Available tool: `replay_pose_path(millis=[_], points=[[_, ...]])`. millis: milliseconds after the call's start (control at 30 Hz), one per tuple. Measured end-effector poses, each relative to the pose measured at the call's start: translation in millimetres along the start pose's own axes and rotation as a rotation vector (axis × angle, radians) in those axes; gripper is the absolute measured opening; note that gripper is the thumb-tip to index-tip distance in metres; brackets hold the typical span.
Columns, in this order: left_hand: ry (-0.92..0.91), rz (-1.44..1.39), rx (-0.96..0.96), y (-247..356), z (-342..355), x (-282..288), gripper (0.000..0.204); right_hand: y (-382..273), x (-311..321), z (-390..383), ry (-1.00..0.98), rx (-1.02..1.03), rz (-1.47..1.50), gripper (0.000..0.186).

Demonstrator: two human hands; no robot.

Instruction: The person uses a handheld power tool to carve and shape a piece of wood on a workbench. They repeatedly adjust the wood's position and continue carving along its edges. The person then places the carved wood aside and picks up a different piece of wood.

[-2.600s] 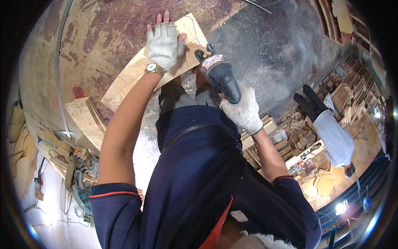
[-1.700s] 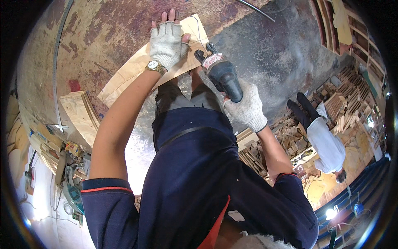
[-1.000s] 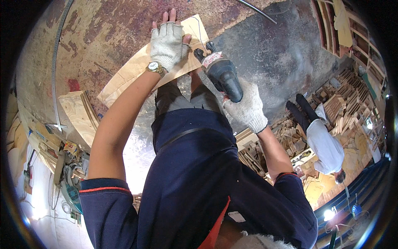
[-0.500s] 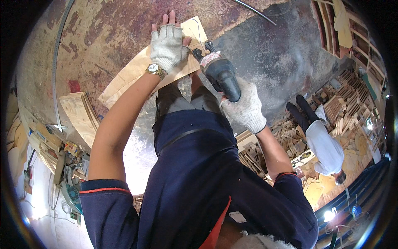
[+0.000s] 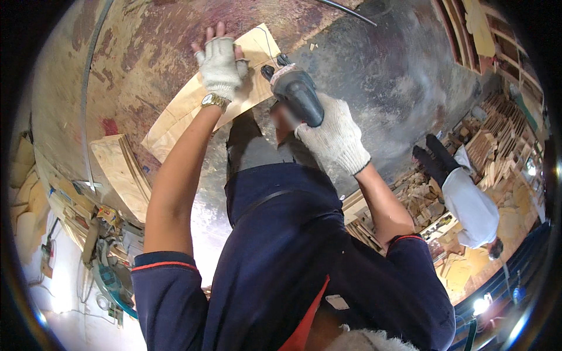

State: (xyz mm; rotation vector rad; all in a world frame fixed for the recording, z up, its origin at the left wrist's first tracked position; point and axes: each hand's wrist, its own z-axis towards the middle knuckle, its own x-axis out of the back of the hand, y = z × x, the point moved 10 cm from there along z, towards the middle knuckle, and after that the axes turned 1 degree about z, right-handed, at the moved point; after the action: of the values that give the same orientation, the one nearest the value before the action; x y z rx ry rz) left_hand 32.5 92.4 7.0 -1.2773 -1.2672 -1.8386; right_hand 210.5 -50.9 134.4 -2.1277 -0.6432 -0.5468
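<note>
"Noticed what?"
"Saw left hand (image 5: 221, 70) spread open, pressing on the plywood board (image 5: 184, 108), far centre; right hand (image 5: 335, 134) wrapped around a power tool (image 5: 298, 96) at its right edge."
"Feared anything?"
"Judged a slip toward the left thumb possible, from board movement under one-handed pressure."
"Spotted containers?"
"Made out a yellow packet (image 5: 109, 215), near left; couldn't tell contents."

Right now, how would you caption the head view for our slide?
Gloved left hand flat on line-marked plywood board; gloved right hand gripping jigsaw at the board's edge.
</note>
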Motion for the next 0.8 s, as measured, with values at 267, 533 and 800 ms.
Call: replay_pose_path(millis=[267,533,800], points=[[-0.046,0.121,-0.137,7,4,-18,0.051,-10,7,0,-0.024,-0.034,0.084,0.04],[-0.238,0.278,-0.534,59,5,-42,0.051,26,-28,-64,0.193,-0.301,0.298,0.045],[-0.355,-0.006,-0.748,96,-3,-37,0.054,25,-65,-114,0.397,-0.501,0.466,0.048]])
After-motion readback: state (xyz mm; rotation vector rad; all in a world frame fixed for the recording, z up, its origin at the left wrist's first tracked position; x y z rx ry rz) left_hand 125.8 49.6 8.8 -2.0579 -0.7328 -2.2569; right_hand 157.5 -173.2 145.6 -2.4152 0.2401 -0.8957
